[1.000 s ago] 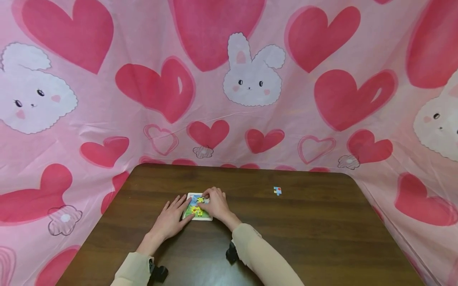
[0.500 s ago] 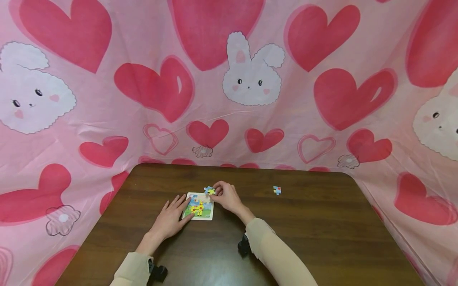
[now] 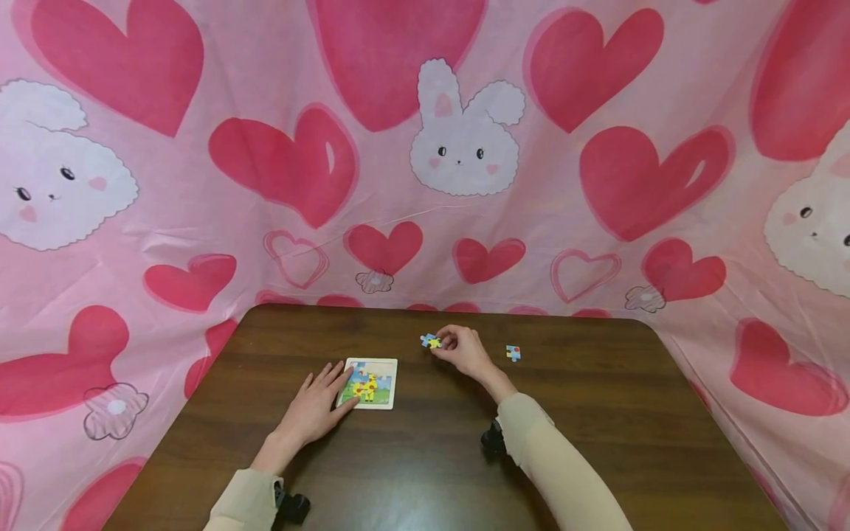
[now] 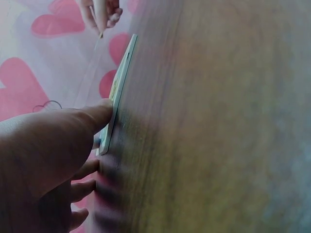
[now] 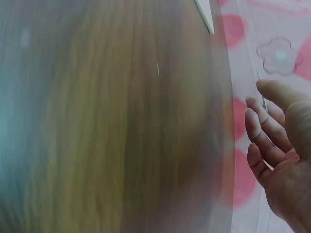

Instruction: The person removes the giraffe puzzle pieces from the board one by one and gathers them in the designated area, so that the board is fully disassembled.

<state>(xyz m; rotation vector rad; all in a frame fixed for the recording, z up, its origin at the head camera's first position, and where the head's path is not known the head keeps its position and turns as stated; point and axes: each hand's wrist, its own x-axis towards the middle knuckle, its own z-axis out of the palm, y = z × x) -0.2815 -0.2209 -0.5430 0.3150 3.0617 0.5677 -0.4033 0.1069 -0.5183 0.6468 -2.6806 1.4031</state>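
Note:
My left hand [image 3: 313,405] rests with spread fingers on the left side of a square jigsaw puzzle tray [image 3: 395,387]. In the left wrist view its thumb [image 4: 102,114] presses on the tray's rim. A yellow giraffe picture [image 3: 365,389] fills the lower part of the tray, while a bare beige patch [image 3: 380,368] shows at the upper right. Beyond the tray to the right, my right hand [image 3: 468,354] pinches a blue and yellow puzzle piece [image 3: 431,341] between thumb and fingers. From the right wrist view that piece appears only as a thin edge.
A loose blue puzzle piece with a red spot [image 3: 513,353] lies to the right of my right hand. Everything is on a dark brown wooden table [image 3: 425,464]. A pink cloth with hearts and rabbits [image 3: 465,214] hangs behind the far edge.
My right hand has lifted the blue and yellow puzzle piece out of the tray and carried it right and away, baring the beige patch. The left hand has stayed on the tray.

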